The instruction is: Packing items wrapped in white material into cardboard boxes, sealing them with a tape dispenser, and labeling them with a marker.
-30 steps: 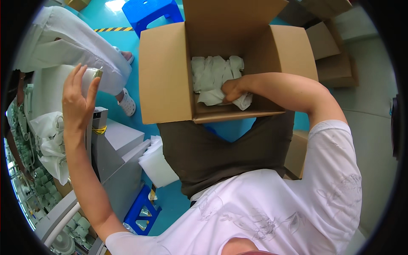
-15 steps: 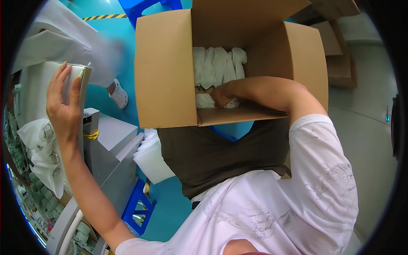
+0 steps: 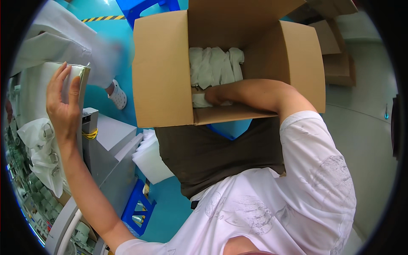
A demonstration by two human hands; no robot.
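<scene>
A large cardboard box [image 3: 162, 72] stands with its flaps spread in front of my knees. Inside it, several white wrapped bundles [image 3: 217, 66] lie side by side in a row. My right hand [image 3: 215, 95] reaches down into the near part of the box and touches another white wrapped bundle [image 3: 199, 101]; its fingers are hidden. Out to the left, my left hand [image 3: 63, 102] rests at the edge of a white-topped table [image 3: 32, 87], fingers stretched out and thumb apart, holding nothing.
White plastic bags [image 3: 40, 157] lie on the table by my left wrist. Below it stand a grey machine [image 3: 112, 131] with a yellow cable, white foam sheets [image 3: 153, 159] and a blue stool [image 3: 139, 208]. Another person's white shoe [image 3: 118, 95] is at far left; more cartons [image 3: 338, 63] sit at right.
My right hand has shifted slightly left inside the box, over the near bundle. My left hand stays in place at the table edge.
</scene>
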